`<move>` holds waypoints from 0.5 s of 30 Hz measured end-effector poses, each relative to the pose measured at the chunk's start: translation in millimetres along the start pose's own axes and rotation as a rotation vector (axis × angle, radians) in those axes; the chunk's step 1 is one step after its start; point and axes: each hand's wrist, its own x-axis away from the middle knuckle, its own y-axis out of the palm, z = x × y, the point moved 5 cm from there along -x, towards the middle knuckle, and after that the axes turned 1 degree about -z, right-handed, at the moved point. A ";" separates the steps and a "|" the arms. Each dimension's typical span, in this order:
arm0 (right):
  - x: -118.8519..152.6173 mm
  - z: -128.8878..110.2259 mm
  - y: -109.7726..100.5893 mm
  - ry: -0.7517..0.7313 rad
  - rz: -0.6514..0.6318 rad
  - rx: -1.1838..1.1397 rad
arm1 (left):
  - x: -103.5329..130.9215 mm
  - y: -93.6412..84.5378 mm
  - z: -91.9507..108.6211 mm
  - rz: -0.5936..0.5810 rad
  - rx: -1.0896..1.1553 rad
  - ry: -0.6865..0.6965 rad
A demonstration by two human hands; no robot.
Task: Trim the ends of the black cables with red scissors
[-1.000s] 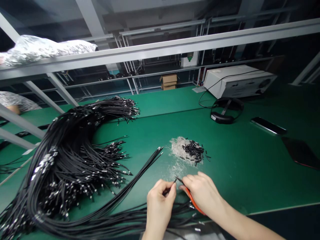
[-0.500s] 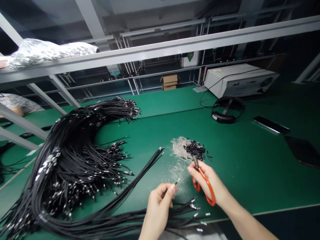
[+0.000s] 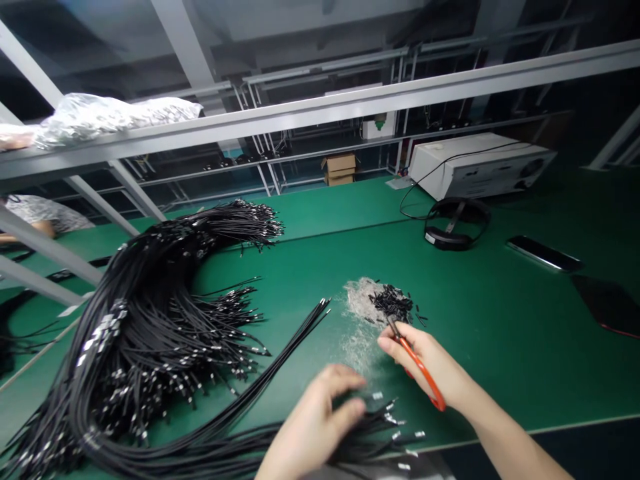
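My left hand (image 3: 325, 417), slightly blurred, is over a bundle of black cables (image 3: 240, 443) near the front edge, thumb and fingers apart with nothing seen between them. In my right hand (image 3: 425, 357) is a pair of red-handled scissors (image 3: 425, 373), tips pointing up and left. Just beyond those tips lies a pile of short black pieces (image 3: 393, 302) beside a heap of pale, thin scraps (image 3: 361, 298). A few cable ends (image 3: 320, 308) stick out toward the pile from the left.
A large mound of black cables (image 3: 150, 293) covers the left side. At the right are a white box-shaped device (image 3: 480, 167), a black headband (image 3: 453, 237), a phone (image 3: 544, 253) and a dark flat object (image 3: 607, 303). A metal rail (image 3: 320, 110) crosses above; a person's arm (image 3: 40, 229) shows far left.
My left hand has let go of the thin black piece, opened, and moved slightly down over the cables. The scissors have turned a little in my right hand.
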 end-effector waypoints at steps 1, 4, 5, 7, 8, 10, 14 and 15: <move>-0.6 -2.6 0.3 -0.023 -0.007 0.032 | -12.0 -12.2 -8.9 0.148 -0.187 -0.041; 0.1 -13.1 10.3 -0.060 -0.064 0.078 | -51.7 -36.0 -37.3 0.397 -0.535 -0.213; 0.5 -15.7 14.5 -0.062 -0.077 0.081 | -63.6 -39.5 -44.6 0.427 -0.572 -0.241; 0.5 -17.7 19.9 -0.069 -0.067 0.089 | -80.0 -42.5 -53.6 0.465 -0.628 -0.270; 0.0 -16.9 20.6 -0.075 -0.046 0.098 | -84.1 -42.3 -55.7 0.471 -0.646 -0.274; -1.5 -12.6 19.2 -0.083 0.006 0.120 | -84.0 -40.5 -55.8 0.474 -0.665 -0.271; -6.0 -2.9 18.2 -0.064 0.066 0.110 | -60.4 -35.2 -46.0 0.485 -0.634 -0.235; -7.6 -2.2 20.4 -0.054 0.077 0.091 | -52.0 -32.9 -42.5 0.485 -0.613 -0.219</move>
